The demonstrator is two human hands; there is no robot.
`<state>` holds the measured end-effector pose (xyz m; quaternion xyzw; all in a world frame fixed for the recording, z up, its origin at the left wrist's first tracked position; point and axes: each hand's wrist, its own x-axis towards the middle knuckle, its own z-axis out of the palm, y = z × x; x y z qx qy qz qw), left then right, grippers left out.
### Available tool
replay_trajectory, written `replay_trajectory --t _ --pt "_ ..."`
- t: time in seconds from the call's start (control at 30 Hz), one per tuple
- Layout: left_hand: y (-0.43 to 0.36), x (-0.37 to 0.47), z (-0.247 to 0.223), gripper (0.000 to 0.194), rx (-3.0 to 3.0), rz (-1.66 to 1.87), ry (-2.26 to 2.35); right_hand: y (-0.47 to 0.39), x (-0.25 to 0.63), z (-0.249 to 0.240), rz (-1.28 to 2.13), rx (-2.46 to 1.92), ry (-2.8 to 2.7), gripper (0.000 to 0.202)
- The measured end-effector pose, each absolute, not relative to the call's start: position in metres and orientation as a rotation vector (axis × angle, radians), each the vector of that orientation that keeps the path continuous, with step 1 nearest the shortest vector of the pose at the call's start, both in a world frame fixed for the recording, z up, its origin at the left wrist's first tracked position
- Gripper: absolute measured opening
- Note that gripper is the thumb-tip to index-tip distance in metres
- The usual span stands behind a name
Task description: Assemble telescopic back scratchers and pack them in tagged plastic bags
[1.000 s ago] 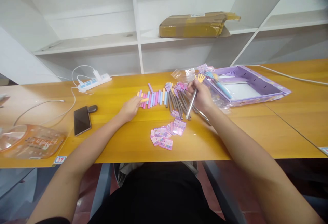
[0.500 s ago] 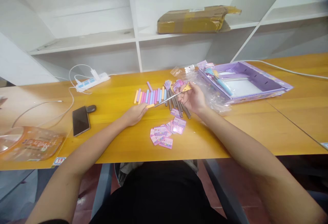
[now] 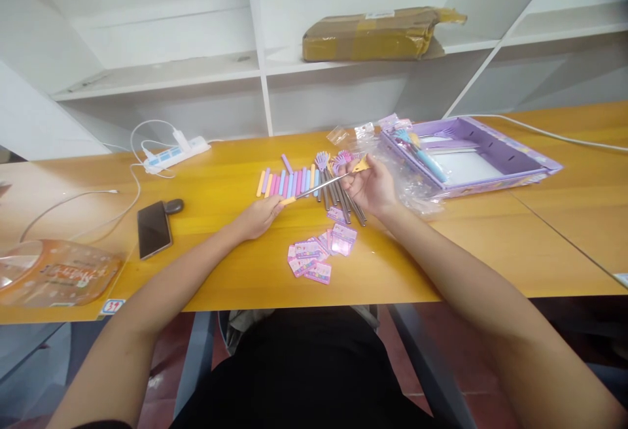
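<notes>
Gripping a yellow handle [image 3: 288, 201] in the left hand [image 3: 258, 217] and the yellow head [image 3: 360, 165] of a metal rod [image 3: 321, 186] in the right hand [image 3: 371, 187]
On the table [image 3: 220, 285], from left: lying flat, an orange bag [image 3: 63, 275]; then a dark phone [image 3: 154, 229] beside a small black object [image 3: 174, 206], with a white power strip [image 3: 176, 154] behind; next, closed around the handle, left thumb and fingers; just behind, a row of coloured handles [image 3: 287, 184]; slanting up rightward above the table, from handle to head, the rod; nearer the body, scattered pink cards [image 3: 321, 252]; under and beside the rod, a bunch of metal rods with hand-shaped heads [image 3: 338, 187]; pinched at the head, right thumb and index finger, with the others loosely curled; above on a shelf, a taped parcel [image 3: 367, 36]; farther right, clear wrappers [image 3: 417, 190] against a purple tray [image 3: 505, 146]
</notes>
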<state>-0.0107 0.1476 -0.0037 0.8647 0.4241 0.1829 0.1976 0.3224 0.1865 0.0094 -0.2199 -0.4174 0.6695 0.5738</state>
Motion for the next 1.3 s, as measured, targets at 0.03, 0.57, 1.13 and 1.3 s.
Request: replay_trajectory --t 0.03,0.57,1.13,1.3 --pt "0.147 -0.011 -0.004 0.045 2.423 0.506 1.189 0.186 0.322 0.009 1.577 -0.512 -0.983 0.047" --pt "0.149 -0.012 -0.007 0.041 2.419 0.567 1.202 0.175 0.31 0.01 1.457 -0.535 -1.144 0.05" --pt "0.151 -0.013 -0.01 0.039 2.459 0.515 1.209 0.173 0.304 0.01 1.434 -0.517 -1.18 0.055" --pt "0.151 -0.014 -0.01 0.04 2.45 0.534 1.189 0.171 0.302 0.011 1.411 -0.555 -1.172 0.056"
